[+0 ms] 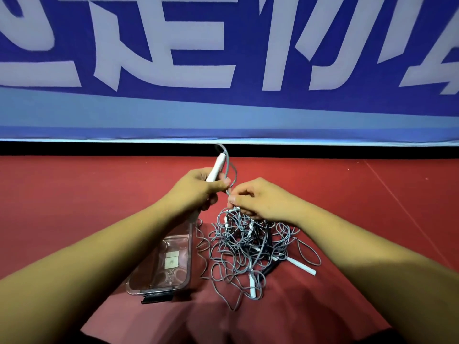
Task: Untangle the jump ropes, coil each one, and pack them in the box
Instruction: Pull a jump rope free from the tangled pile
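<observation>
A tangle of thin grey jump ropes [244, 247] with several white handles lies on the red floor in the middle of the head view. My left hand [198, 188] grips one white handle [215, 167], held up and tilted away, with a grey cord looping from its top. My right hand [258, 201] pinches that grey cord just above the tangle, right next to my left thumb. A clear plastic box [185, 281] with a black latch stands open on the floor to the left of the tangle, partly hidden under my left forearm.
A blue banner [223, 70] with large white characters stands along the far edge of the red floor [74, 194]. A loose white handle [301, 266] sticks out at the right of the tangle. My knees are at the bottom edge.
</observation>
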`<state>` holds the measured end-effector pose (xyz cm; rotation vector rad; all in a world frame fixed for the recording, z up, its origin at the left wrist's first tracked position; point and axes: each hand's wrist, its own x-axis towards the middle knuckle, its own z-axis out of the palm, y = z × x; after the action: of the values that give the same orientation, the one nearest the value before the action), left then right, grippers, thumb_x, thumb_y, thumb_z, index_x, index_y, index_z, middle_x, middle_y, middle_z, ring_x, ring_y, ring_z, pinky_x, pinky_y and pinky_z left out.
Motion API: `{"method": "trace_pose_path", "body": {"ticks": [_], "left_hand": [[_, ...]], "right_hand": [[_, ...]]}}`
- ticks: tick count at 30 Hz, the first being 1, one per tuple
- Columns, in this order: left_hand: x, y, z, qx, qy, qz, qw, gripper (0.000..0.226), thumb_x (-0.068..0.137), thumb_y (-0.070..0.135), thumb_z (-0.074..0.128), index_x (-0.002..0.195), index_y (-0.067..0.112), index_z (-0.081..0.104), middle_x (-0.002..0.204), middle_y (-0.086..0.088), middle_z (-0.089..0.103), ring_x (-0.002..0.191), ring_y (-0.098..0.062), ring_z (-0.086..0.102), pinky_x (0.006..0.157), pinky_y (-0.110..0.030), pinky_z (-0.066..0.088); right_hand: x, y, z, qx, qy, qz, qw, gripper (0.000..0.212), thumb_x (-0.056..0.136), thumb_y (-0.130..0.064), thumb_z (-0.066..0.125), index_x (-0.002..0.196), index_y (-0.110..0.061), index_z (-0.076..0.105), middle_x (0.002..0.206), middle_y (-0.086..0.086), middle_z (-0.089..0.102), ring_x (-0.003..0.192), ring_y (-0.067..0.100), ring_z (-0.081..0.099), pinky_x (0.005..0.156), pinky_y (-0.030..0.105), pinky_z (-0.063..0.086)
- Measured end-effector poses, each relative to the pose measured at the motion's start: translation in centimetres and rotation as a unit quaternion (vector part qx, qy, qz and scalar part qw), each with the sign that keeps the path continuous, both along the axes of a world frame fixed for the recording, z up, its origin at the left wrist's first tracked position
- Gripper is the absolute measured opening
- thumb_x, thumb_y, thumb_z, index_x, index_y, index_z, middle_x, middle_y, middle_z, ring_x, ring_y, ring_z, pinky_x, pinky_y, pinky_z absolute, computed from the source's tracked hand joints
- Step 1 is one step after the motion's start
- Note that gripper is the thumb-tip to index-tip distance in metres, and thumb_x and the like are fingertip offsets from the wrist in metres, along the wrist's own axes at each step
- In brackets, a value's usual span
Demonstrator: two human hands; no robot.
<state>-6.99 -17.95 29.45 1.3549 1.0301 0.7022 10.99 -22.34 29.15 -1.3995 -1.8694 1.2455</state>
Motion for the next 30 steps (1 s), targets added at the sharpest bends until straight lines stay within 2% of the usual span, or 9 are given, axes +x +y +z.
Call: {"method": "trace_pose_path", "body": {"ticks": [5, 8, 10, 12, 14, 19, 24, 27, 30], "left_hand": [[-2.7, 3.9, 0.4, -0.013, -0.097, 0.199, 0.975, 0.022, 0.095, 0.001, 0.056, 0.078, 0.013, 0.053, 0.064, -0.003, 0.059, 0.038, -0.006, 0.037, 0.038, -0.013, 0.025], [-5.9, 6.0, -0.2, -0.033, -0.116, 0.265, 0.957, 0.021, 0.098, 0.002, 0.052, 0.079, 0.012, 0.05, 0.071, -0.007, 0.057, 0.036, -0.005, 0.037, 0.037, -0.012, 0.026], [-7.6, 6.2, -0.4, -0.051, -0.007, 0.229, 0.972, 0.019, 0.099, 0.005, 0.053, 0.08, 0.006, 0.055, 0.067, -0.009, 0.062, 0.033, -0.005, 0.038, 0.034, -0.012, 0.026], [-8.6, 5.4, -0.4, -0.063, 0.244, 0.098, 0.963, 0.019, 0.096, 0.007, 0.059, 0.079, -0.002, 0.063, 0.064, -0.011, 0.07, 0.031, -0.008, 0.043, 0.032, -0.015, 0.028], [-8.2, 4.2, 0.0, -0.081, 0.322, -0.016, 0.943, 0.019, 0.096, 0.008, 0.06, 0.085, -0.007, 0.066, 0.07, -0.016, 0.073, 0.037, -0.011, 0.055, 0.033, -0.016, 0.032], [-3.6, 1.9, 1.0, -0.059, 0.044, -0.027, 0.997, 0.013, 0.096, 0.007, 0.058, 0.106, 0.001, 0.065, 0.093, -0.006, 0.076, 0.056, -0.019, 0.066, 0.034, -0.017, 0.027], [-1.8, 0.3, 1.2, -0.028, 0.093, -0.15, 0.984, 0.013, 0.1, 0.015, 0.056, 0.097, 0.004, 0.062, 0.068, -0.003, 0.063, 0.046, -0.011, 0.052, 0.038, -0.018, 0.029], [-1.8, 1.2, 1.1, -0.013, 0.072, -0.053, 0.996, 0.017, 0.099, 0.01, 0.056, 0.082, 0.01, 0.055, 0.058, 0.001, 0.05, 0.042, -0.01, 0.037, 0.038, -0.018, 0.024], [-3.0, 3.7, 1.0, -0.002, -0.01, 0.119, 0.993, 0.022, 0.098, 0.008, 0.056, 0.077, 0.012, 0.051, 0.065, -0.004, 0.046, 0.04, -0.009, 0.036, 0.037, -0.015, 0.022]], "right_hand": [[3.4, 0.5, -1.5, -0.029, -0.111, -0.012, 0.993, 0.025, 0.1, -0.025, 0.054, 0.082, -0.011, 0.064, 0.053, 0.001, 0.055, 0.045, 0.007, 0.054, 0.047, 0.02, 0.035], [5.9, 0.5, -3.4, -0.077, -0.105, -0.04, 0.991, 0.024, 0.101, -0.019, 0.05, 0.083, -0.008, 0.062, 0.057, 0.0, 0.054, 0.06, 0.019, 0.065, 0.047, 0.017, 0.035], [6.4, 0.4, -3.9, -0.093, -0.05, -0.086, 0.991, 0.025, 0.102, -0.018, 0.049, 0.084, -0.006, 0.063, 0.056, 0.002, 0.049, 0.053, 0.019, 0.06, 0.045, 0.017, 0.037], [5.9, 0.6, -3.5, -0.082, -0.016, -0.12, 0.989, 0.026, 0.101, -0.021, 0.05, 0.085, -0.008, 0.065, 0.054, 0.001, 0.043, 0.043, 0.013, 0.046, 0.044, 0.02, 0.035], [5.0, 1.1, -2.7, -0.034, -0.048, -0.119, 0.991, 0.027, 0.1, -0.027, 0.053, 0.082, -0.014, 0.07, 0.054, -0.001, 0.04, 0.043, 0.01, 0.034, 0.045, 0.021, 0.029], [1.4, 0.7, -1.3, 0.018, -0.12, 0.005, 0.993, 0.022, 0.096, -0.036, 0.058, 0.084, -0.025, 0.073, 0.049, -0.009, 0.043, 0.046, 0.011, 0.03, 0.049, 0.027, 0.023], [0.2, 1.2, 0.6, 0.072, -0.041, 0.008, 0.997, 0.023, 0.096, -0.033, 0.058, 0.084, -0.023, 0.075, 0.05, -0.005, 0.038, 0.048, 0.014, 0.031, 0.049, 0.028, 0.024], [0.9, 1.4, -0.1, 0.029, -0.018, 0.003, 0.999, 0.022, 0.097, -0.029, 0.058, 0.081, -0.019, 0.07, 0.052, -0.001, 0.044, 0.046, 0.015, 0.039, 0.049, 0.027, 0.031], [3.4, 1.5, -1.8, -0.027, -0.105, -0.005, 0.994, 0.024, 0.098, -0.024, 0.057, 0.076, -0.018, 0.065, 0.055, -0.002, 0.052, 0.044, 0.012, 0.05, 0.052, 0.025, 0.038]]}}
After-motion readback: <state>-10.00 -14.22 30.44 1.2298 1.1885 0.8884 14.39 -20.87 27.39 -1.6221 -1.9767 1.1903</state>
